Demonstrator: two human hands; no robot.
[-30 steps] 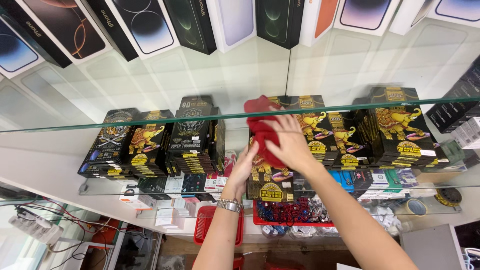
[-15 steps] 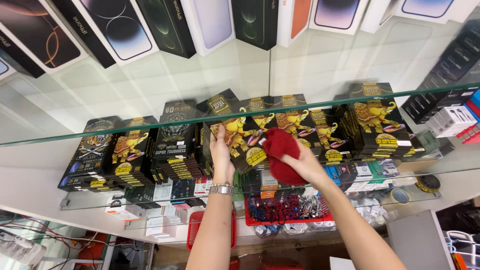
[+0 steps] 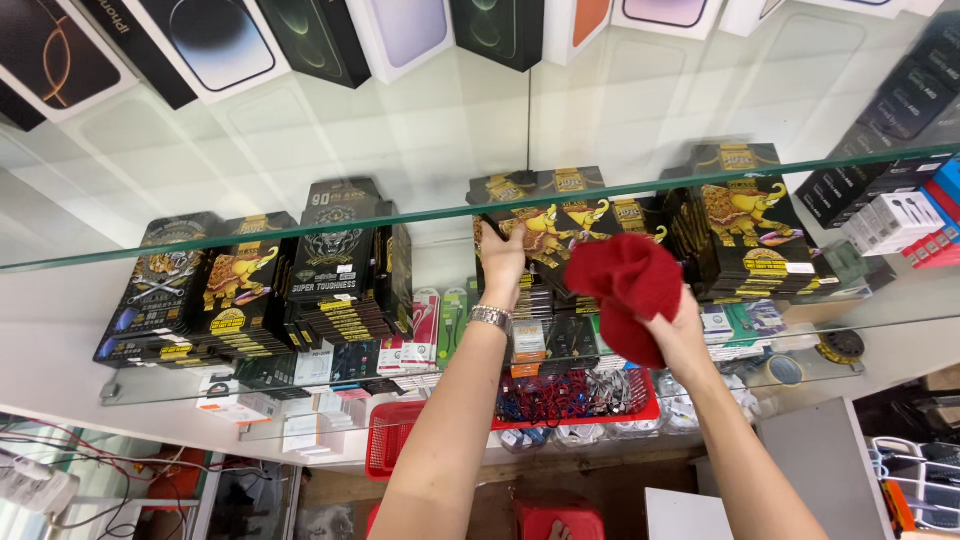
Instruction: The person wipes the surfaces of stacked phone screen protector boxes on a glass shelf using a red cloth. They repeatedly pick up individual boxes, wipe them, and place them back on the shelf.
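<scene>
My left hand [image 3: 502,258], a metal watch at its wrist, grips the left side of a stack of black packets [image 3: 560,222] with gold elephant pictures on a glass shelf. My right hand [image 3: 672,335] holds a bunched red cloth [image 3: 625,285] just in front of that stack, at its right side. The edge of a higher glass shelf [image 3: 300,228] crosses in front of the packets.
More black-and-gold packet stacks stand at left [image 3: 240,290] and right [image 3: 745,220]. Phone boxes [image 3: 200,45] line the shelf above. Small white and red boxes [image 3: 905,222] sit far right. Below lie red baskets of cables [image 3: 580,395] and assorted small packets.
My left hand went from beside the cloth to gripping the packet stack. My right hand pulled the red cloth off the packets, down and right. My view shifted along the shelf.
</scene>
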